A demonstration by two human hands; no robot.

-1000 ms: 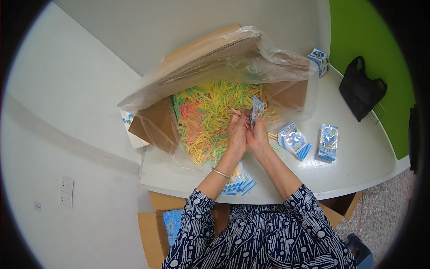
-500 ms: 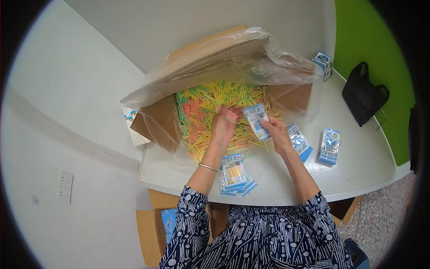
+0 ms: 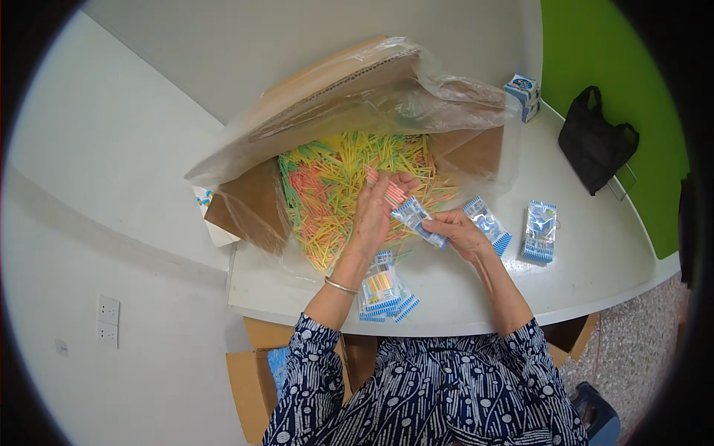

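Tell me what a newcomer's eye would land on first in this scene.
First, the heap of bright coloured sticks filling the plastic-lined cardboard box at the back of the white table. Next, the two hands at its front edge: the left hand pinches a few pink sticks, the right hand holds a small blue-edged packet. A black bag lies against the green wall on the right.
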